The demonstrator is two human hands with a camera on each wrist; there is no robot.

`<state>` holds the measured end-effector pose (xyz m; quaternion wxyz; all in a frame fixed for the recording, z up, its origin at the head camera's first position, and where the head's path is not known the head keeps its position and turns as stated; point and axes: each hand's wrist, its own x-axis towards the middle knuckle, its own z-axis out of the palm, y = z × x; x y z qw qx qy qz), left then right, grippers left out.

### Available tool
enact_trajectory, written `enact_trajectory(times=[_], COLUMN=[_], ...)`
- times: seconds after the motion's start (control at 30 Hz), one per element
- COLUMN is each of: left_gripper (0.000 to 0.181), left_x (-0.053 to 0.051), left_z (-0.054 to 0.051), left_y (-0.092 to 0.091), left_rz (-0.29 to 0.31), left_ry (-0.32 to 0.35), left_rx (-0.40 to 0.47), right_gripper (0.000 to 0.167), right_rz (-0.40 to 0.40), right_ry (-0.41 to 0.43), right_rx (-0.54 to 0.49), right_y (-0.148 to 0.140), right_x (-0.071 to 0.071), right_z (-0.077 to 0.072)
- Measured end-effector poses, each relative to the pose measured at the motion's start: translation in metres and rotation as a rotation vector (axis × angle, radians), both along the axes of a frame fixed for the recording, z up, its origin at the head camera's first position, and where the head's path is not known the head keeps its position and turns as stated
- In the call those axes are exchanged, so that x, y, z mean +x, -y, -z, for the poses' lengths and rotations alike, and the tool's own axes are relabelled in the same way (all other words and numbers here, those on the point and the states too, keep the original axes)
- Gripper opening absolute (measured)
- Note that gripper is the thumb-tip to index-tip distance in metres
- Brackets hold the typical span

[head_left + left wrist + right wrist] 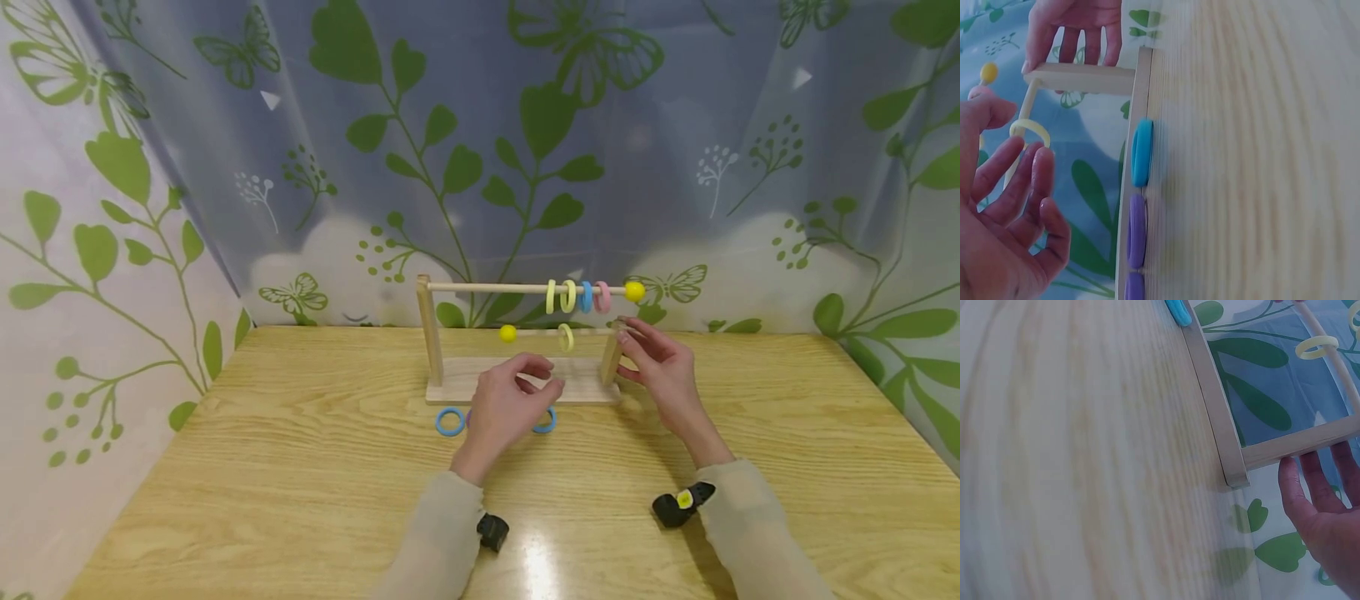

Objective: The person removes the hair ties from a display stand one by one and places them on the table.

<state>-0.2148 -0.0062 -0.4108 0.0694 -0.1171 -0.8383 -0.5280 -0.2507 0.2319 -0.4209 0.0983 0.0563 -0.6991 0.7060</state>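
A wooden rack with two horizontal rods stands on the table. From its lower rod hangs a pale yellow ring. My left hand is in front of the rack, fingers loosely bent and spread, close to that ring. Nothing shows in its grasp; in the left wrist view its fingertips are just beside the ring. At the rack's right end, my right hand holds the top of the short upright, fingertips against its outer side. Two pale yellow rings, a blue ring and a pink ring hang on the upper rod.
Along the rack's front edge lie a blue ring, another blue ring and purple rings, partly hidden by my left hand in the head view. Yellow balls cap the rods. A leaf-patterned curtain hangs behind the table.
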Motion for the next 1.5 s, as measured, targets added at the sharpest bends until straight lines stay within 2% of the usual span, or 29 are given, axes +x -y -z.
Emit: enact_trajectory(times=[0.3, 0.57, 0.77, 1.0, 1.5], left_gripper=[0.016, 0.016, 0.018, 0.022, 0.018], left_x=[-0.003, -0.006, -0.007, -0.009, -0.015], left_z=[0.002, 0.003, 0.004, 0.003, 0.004], left_y=[-0.016, -0.027, -0.034, -0.042, -0.055], left_rz=[-0.113, -0.211, -0.243, -0.298, -0.376], left_ry=[-0.074, -0.092, -0.076, -0.087, -0.082], left_rx=[0.067, 0.103, 0.120, 0.136, 0.136], right_gripper=[0.048, 0.051, 0.050, 0.050, 0.049], right_rz=[0.013, 0.022, 0.020, 0.018, 0.021], right_ry=[0.018, 0.023, 0.020, 0.014, 0.013], right_rx=[0.021, 0.046, 0.038, 0.039, 0.035], right_y=[0.002, 0.003, 0.003, 0.002, 0.002], right_x=[0.001, 0.002, 0.001, 0.002, 0.001], right_z=[-0.003, -0.004, -0.004, -0.003, -0.003])
